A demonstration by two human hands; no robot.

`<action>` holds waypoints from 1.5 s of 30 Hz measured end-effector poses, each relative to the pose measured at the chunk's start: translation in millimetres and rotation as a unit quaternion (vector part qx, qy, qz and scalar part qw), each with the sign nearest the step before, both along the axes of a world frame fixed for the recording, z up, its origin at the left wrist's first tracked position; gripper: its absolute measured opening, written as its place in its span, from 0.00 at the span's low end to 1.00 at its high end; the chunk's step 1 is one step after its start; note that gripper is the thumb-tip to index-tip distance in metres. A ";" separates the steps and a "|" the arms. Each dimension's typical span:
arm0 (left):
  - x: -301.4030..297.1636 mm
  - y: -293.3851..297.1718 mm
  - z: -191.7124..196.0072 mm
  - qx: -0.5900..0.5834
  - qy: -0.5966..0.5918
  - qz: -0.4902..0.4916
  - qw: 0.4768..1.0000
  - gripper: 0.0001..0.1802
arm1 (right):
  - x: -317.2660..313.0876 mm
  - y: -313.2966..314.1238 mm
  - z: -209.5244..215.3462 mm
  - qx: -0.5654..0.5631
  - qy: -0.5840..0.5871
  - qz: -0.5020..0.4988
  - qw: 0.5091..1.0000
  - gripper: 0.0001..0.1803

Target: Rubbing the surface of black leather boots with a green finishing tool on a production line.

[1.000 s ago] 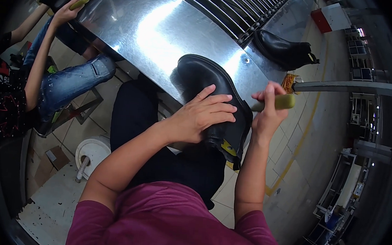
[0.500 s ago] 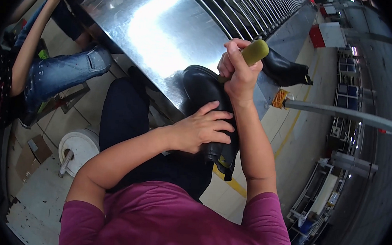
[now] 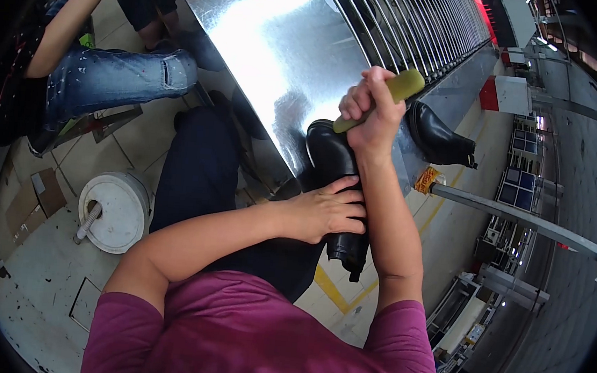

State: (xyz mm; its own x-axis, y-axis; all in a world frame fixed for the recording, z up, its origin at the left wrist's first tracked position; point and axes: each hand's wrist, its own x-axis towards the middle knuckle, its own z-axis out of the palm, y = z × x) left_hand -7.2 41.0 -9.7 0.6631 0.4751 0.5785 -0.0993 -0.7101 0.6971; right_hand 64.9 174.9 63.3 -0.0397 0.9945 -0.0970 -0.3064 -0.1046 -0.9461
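A black leather ankle boot (image 3: 333,151) lies with its toe on the shiny metal table's edge and its shaft pointing back toward my body. My left hand (image 3: 324,211) is wrapped over the shaft, thumb and fingers spread across it. In my closed right hand (image 3: 376,112) is an olive-green bar with a rounded end (image 3: 406,85). Its lower end is at the boot's toe, beside the upper; whether it presses on the leather I cannot tell. A second black boot (image 3: 437,136) rests on the table to the right of my right hand.
The metal table (image 3: 253,50) leads to a row of metal rollers (image 3: 395,26) at the back. At the left sits a person in torn jeans (image 3: 120,85). A white round container (image 3: 116,211) stands lower left. A grey rail (image 3: 520,216) wrapped in yellow juts out at right.
The boot under my hands has turned, its toe now narrower and more upright in view. The green bar's lower end now shows below my right fist. The whole view has shifted slightly.
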 end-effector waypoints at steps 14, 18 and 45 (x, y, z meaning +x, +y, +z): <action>12.4 71.1 11.9 0.100 0.133 0.090 0.982 0.40 | 147.9 -121.0 88.6 0.148 -0.112 -0.248 0.951 0.09; 20.6 92.0 25.8 -0.014 0.271 0.094 0.958 0.39 | 184.6 -157.2 105.4 0.185 -0.077 -0.290 0.936 0.09; 96.1 30.4 67.8 0.311 0.289 0.078 0.902 0.37 | 196.4 -209.4 -75.5 0.000 0.268 -0.429 0.863 0.13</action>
State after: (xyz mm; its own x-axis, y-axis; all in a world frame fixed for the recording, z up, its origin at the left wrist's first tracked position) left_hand 88.9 71.5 58.2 0.8926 0.2914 0.3441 0.2881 -0.9556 0.0621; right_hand 261.3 -34.5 -12.2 0.6717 0.6803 -0.2931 -0.6642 0.3780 -0.6449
